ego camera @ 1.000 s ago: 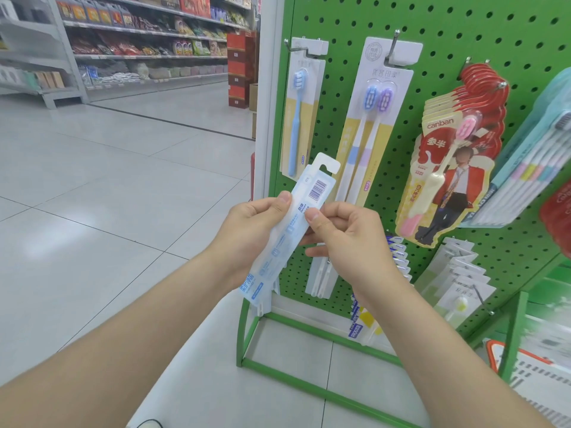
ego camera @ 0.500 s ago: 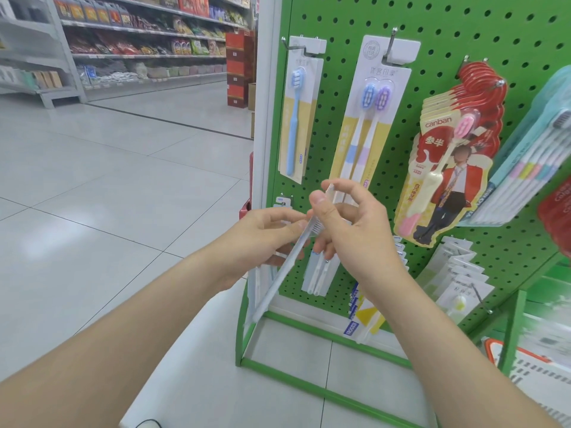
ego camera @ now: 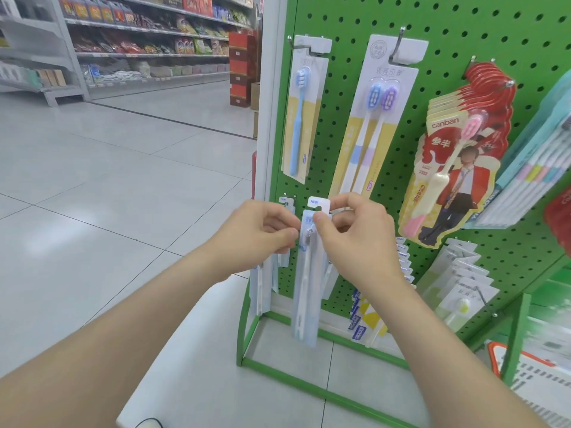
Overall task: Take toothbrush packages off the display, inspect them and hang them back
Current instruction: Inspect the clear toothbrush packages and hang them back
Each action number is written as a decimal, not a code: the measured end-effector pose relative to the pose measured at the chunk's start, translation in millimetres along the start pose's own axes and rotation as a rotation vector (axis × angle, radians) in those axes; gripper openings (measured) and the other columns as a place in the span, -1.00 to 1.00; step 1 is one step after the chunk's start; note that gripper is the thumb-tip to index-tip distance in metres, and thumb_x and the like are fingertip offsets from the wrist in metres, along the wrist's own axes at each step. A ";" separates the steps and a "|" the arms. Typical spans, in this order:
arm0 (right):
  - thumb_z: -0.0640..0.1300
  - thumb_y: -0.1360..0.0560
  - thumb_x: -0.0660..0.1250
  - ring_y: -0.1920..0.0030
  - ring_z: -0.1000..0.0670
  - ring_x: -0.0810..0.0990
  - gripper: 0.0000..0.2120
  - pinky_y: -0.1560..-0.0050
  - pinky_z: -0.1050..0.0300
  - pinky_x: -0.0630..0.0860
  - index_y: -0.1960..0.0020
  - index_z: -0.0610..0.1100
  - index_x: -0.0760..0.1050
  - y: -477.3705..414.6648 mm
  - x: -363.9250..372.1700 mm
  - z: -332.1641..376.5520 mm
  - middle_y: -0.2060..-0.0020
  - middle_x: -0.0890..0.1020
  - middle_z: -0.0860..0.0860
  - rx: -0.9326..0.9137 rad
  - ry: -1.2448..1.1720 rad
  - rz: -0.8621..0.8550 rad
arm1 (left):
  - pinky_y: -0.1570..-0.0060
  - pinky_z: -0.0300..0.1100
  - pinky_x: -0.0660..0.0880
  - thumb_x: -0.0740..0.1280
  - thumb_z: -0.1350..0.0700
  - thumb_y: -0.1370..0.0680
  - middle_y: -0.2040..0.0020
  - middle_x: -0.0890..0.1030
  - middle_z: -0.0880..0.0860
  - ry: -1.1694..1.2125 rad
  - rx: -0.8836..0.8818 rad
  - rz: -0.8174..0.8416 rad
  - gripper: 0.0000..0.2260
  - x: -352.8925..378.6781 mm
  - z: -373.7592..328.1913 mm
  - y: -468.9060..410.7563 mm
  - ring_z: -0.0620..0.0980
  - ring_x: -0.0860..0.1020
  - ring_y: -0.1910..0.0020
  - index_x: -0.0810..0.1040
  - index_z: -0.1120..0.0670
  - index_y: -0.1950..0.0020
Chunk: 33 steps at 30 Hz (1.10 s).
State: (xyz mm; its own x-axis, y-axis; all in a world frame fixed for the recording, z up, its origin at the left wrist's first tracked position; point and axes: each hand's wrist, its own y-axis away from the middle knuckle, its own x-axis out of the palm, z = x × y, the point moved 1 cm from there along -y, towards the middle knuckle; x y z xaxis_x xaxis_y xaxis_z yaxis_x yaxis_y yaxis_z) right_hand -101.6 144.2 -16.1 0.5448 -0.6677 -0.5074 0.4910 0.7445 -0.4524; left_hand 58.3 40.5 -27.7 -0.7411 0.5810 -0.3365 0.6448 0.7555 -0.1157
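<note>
A clear toothbrush package (ego camera: 306, 288) hangs upright between both hands, just in front of the lower part of the green pegboard (ego camera: 432, 41). The right hand (ego camera: 358, 239) pinches it just under its white hang tab. The left hand (ego camera: 259, 233), fingers curled, pinches its left edge beside the brush head.

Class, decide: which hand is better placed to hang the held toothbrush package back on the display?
Right: the right hand pinches the package just under its hang tab; the left hand only steadies its edge.
</note>
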 end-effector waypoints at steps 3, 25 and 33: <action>-0.05 -0.58 0.46 0.22 0.03 0.67 -0.91 -0.01 0.41 0.37 -0.04 0.07 0.57 -2.1 12.7 -2.6 0.39 0.67 0.12 -0.062 0.124 0.019 | 0.01 -0.13 0.63 0.38 0.17 -0.60 0.08 0.70 -0.14 -0.391 0.107 -0.246 -0.84 -11.2 12.3 -10.5 -0.12 0.66 0.08 0.69 -0.08 -0.04; -0.37 -0.61 0.25 -0.04 -0.24 0.64 -0.56 0.08 -0.10 0.63 -0.37 -0.02 0.61 -46.2 108.1 -29.5 -0.08 0.70 -0.17 -0.017 0.423 0.234 | -0.18 -0.07 0.47 0.38 0.07 -0.58 -0.37 0.54 0.04 -0.625 0.002 0.103 -0.42 -21.8 66.2 -41.6 0.08 0.50 -0.29 0.27 0.05 -0.57; -0.35 -0.66 0.19 -0.33 -0.18 0.55 -0.54 -0.18 -0.01 0.48 -0.53 -0.16 0.45 -64.4 124.6 -33.5 -0.35 0.57 -0.17 0.106 0.321 0.105 | -0.26 -0.25 0.27 0.37 0.08 -0.60 -0.58 0.39 0.04 -0.644 0.042 0.158 -0.29 -22.9 70.1 -42.2 0.02 0.37 -0.49 0.14 0.04 -0.70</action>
State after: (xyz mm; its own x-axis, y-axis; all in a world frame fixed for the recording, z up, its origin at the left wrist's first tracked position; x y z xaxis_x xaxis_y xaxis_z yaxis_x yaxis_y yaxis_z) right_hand -88.0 13.2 -74.7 0.3630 -0.5399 -0.7594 0.5207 0.7934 -0.3152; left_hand 61.2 -25.9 -80.6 -0.3859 0.3770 -0.8420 0.7528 0.6563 -0.0511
